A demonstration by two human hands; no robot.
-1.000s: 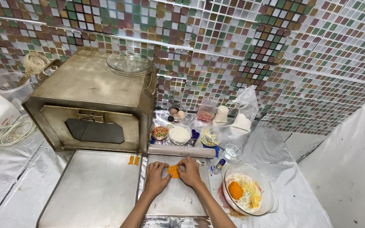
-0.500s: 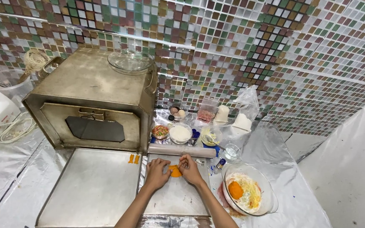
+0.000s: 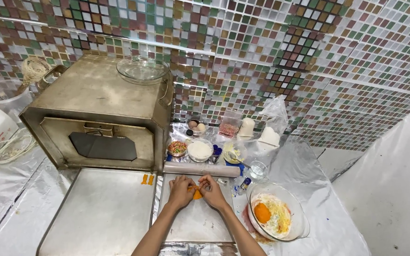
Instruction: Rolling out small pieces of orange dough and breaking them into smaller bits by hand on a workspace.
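Both hands meet over a steel tray [image 3: 200, 223] on the foil-covered bench [image 3: 318, 166]. The left hand [image 3: 180, 191] and the right hand [image 3: 213, 191] pinch a small piece of orange dough [image 3: 197, 193] between their fingertips, fingers curled closed on it from either side. The dough is a short lump; its long axis is hard to tell, as the fingers cover most of it, but the visible part hangs down from the fingertips toward the tray. It sits between the two hands, just below the touching fingertips and near the tray's far edge.

Compared with half a second ago, the hands have drawn closer together and the dough shows lower, beneath the fingers rather than flat between the palms.

Just beyond the hands lies a rolling pin [image 3: 200, 168], crosswise. Two small orange dough sticks [image 3: 147, 179] stand side by side on the large baking sheet [image 3: 96, 213] to the left, in front of the metal oven [image 3: 96, 118]. To the right sits a glass bowl [image 3: 299, 223] holding an orange dough ball and pale scraps.
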